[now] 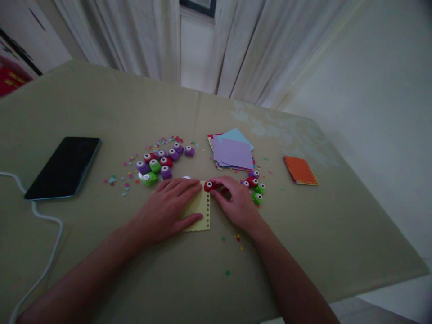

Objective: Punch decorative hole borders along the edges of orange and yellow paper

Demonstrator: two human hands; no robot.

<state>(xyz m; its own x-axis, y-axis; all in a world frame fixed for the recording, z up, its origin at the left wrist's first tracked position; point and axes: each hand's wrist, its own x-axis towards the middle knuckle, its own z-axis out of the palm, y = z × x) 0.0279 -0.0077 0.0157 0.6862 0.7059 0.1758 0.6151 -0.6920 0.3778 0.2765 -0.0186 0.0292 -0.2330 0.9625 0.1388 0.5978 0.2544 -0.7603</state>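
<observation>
Under my left hand (173,204) lies a sheet of pale yellow paper (197,209), with the fingers stretched flat over it. A row of small punched shapes runs down the paper's right edge. My right hand (238,200) pinches a red craft punch (209,186) at the paper's upper right corner. Whether the paper sits inside the punch's slot I cannot tell. Close behind my left hand is a cluster of purple, red and green craft punches (155,166). Several more punches (257,199) stand just right of my right hand, partly hidden by it.
A stack of lilac and blue paper sheets (234,153) lies behind my right hand. Farther right is an orange paper stack (301,170). On the left rests a black tablet (64,166) with a white cable (50,218). Coloured confetti (127,185) is scattered about the tablecloth (131,108).
</observation>
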